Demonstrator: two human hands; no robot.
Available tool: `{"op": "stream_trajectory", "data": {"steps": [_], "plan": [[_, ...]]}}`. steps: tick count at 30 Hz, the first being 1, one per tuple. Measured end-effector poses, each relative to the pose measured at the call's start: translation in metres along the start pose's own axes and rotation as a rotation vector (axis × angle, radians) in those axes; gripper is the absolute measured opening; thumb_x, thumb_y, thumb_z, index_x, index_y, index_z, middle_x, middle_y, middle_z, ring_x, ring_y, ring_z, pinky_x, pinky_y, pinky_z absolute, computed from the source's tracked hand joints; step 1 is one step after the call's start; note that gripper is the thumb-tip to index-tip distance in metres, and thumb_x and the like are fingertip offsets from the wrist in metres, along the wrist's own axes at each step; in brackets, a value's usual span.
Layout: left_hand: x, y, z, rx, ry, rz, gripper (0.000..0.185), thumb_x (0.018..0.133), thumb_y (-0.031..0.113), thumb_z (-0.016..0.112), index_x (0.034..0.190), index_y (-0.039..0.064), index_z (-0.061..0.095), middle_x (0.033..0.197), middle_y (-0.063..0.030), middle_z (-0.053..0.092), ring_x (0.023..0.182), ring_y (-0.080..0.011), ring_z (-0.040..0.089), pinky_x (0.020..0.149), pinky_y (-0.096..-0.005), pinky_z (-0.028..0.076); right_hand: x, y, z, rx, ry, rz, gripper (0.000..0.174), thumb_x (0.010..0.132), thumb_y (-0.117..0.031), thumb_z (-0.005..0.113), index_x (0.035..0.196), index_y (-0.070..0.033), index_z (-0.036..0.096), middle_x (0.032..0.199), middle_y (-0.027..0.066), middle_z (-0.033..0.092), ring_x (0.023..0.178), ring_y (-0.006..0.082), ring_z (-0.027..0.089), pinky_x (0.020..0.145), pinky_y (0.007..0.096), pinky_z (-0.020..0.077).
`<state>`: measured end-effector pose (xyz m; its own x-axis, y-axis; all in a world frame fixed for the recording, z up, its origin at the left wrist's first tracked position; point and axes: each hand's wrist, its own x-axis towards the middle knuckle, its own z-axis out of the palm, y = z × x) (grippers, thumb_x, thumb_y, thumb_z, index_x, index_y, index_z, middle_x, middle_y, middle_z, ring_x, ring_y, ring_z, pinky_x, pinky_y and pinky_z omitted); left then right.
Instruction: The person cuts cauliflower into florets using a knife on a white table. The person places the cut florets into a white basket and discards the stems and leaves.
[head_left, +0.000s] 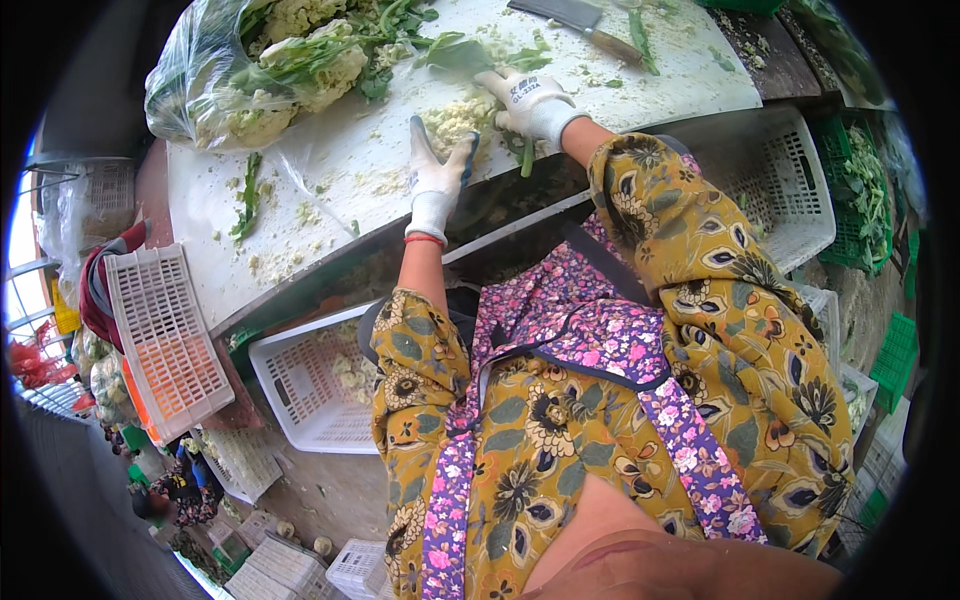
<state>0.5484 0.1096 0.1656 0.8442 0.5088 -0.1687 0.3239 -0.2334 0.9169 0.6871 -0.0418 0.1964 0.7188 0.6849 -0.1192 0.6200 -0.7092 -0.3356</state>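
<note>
My left hand (439, 169), in a white glove with blue at the fingers, is spread at the left of a small heap of cauliflower crumbs (457, 124) on the white tabletop (345, 180). At the heap's right is my right hand (529, 101), gloved in white, its thumb and fingers apart beside a green leaf (459, 56). A leaf stalk (526, 159) lies under its wrist at the table edge. Cauliflower heads with leaves (330, 71) fill a clear plastic bag (202, 82) at the upper left. A cleaver with a wooden handle (615, 46) lies beyond my right hand.
A white plastic crate (315, 439) with cauliflower pieces stands below the table at left, another crate (814, 210) at right. An upright white crate (169, 337) is at the table's left end. Green crates (892, 360) stand far right. Another person (184, 487) is at the lower left.
</note>
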Motion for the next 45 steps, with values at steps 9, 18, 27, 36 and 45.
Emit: {"op": "stream_trajectory", "data": {"steps": [9,18,27,36,45], "plan": [[0.01,-0.014,0.004,0.523,-0.041,0.222,0.112,0.069,0.028,0.085,0.152,-0.008,0.02,0.153,-0.028,0.034,0.143,-0.0365,0.034,0.117,-0.0361,0.03,-0.112,0.107,-0.107,-0.251,-0.018,0.515,0.061,0.086,-0.029,0.064,0.143,-0.019,0.043,0.133,0.0171,0.056,0.115,0.0348,0.062,0.097,0.0454,0.05],[0.041,-0.038,0.011,0.141,-0.138,0.213,0.107,0.069,0.004,0.083,0.154,-0.002,0.019,0.136,-0.0218,0.053,0.119,-0.0271,0.057,0.1,-0.0317,0.048,-0.021,0.02,0.012,0.551,0.006,-0.109,0.078,0.081,-0.033,0.076,0.147,-0.011,0.042,0.115,0.0193,0.066,0.098,0.0273,0.064,0.084,0.0381,0.0512],[-0.019,-0.006,-0.063,-0.932,-0.314,-0.222,0.065,0.095,0.012,0.064,0.151,0.011,0.031,0.136,-0.0148,0.054,0.112,-0.0318,0.063,0.087,-0.0493,0.06,0.009,-0.053,0.022,1.258,-0.186,-0.075,0.057,0.081,-0.016,0.08,0.132,-0.009,0.054,0.083,0.0013,0.065,0.062,0.0048,0.056,0.05,0.0226,0.0466],[-0.163,-0.018,-0.148,-1.225,-0.025,0.036,0.068,0.098,0.041,0.057,0.152,0.008,0.032,0.146,-0.0203,0.046,0.128,-0.0412,0.053,0.101,-0.0528,0.051,-0.031,-0.216,-0.02,1.217,-0.551,-0.45,0.061,0.076,-0.015,0.082,0.132,-0.01,0.059,0.103,0.0062,0.069,0.091,0.0152,0.064,0.08,0.0317,0.0543],[-0.333,-0.074,-0.169,-1.676,0.279,0.413,0.076,0.095,0.053,0.057,0.15,0.006,0.035,0.143,-0.021,0.05,0.117,-0.0367,0.062,0.091,-0.0466,0.059,-0.111,-0.34,0.032,1.288,-1.408,-0.38,0.041,0.086,-0.011,0.072,0.125,-0.008,0.06,0.1,0.0035,0.067,0.073,0.0059,0.061,0.06,0.0203,0.0495]]}}
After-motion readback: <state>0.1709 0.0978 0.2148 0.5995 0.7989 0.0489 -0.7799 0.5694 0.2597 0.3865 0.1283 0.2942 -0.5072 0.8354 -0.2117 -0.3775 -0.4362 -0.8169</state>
